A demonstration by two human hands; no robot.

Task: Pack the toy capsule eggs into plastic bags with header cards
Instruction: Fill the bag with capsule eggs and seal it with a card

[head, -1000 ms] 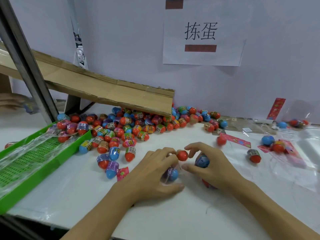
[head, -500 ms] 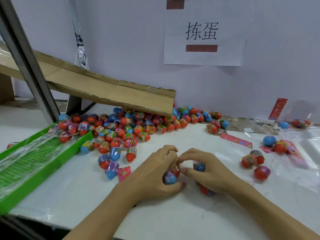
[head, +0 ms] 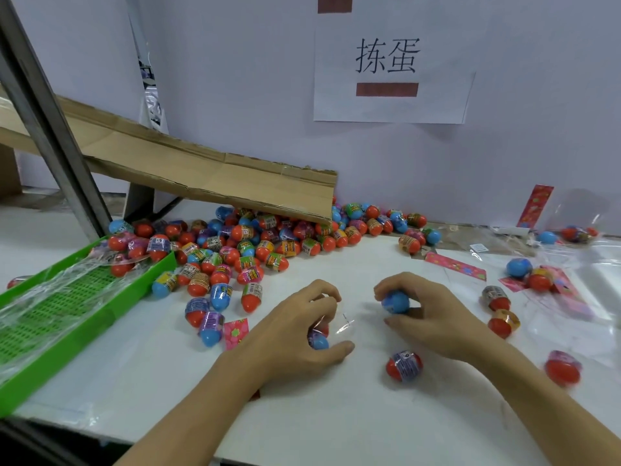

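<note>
Head view: left hand [head: 295, 334] grips bagged egg [head: 317, 340]; right hand [head: 426, 314] pinches blue egg [head: 396, 301].

A white table [head: 353, 415] carries a heap of capsule eggs [head: 255, 243], a green tray [head: 84, 317] and clear bags [head: 571, 317].

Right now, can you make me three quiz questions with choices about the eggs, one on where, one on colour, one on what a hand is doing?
1. Where is the big heap of eggs?
A. under the cardboard ramp's end
B. inside the green tray
C. on the floor

2. What colour shows on the egg in the right hand?
A. yellow
B. blue
C. white

3. What is the left hand doing?
A. lying flat
B. pointing
C. gripping a clear bag with eggs inside

Answers: 1 A, eggs spill out below the ramp's lip. 2 B, its shell is blue. 3 C, fingers curl round the bag.
</note>
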